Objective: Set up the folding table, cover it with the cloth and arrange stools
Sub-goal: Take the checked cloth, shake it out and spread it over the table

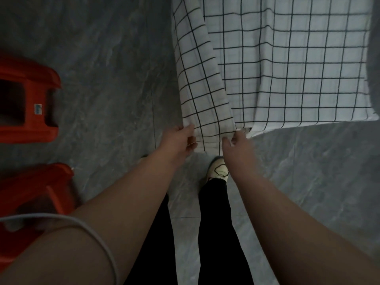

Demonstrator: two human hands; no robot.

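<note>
A white cloth with a black grid [287, 64] lies spread over the table at the upper right, and the table itself is hidden beneath it. One flap of the cloth hangs down at the table's near left corner. My left hand [178, 142] pinches the lower left edge of that flap. My right hand [236, 146] pinches its lower right corner. Two red plastic stools stand on the floor at the left: one red stool [30, 99] farther off and another red stool [35, 194] nearer to me.
The floor [107, 64] is grey marbled tile. My black trouser legs and a pale shoe [218, 169] show below the hands. A white cable [86, 227] loops over my left forearm at the lower left.
</note>
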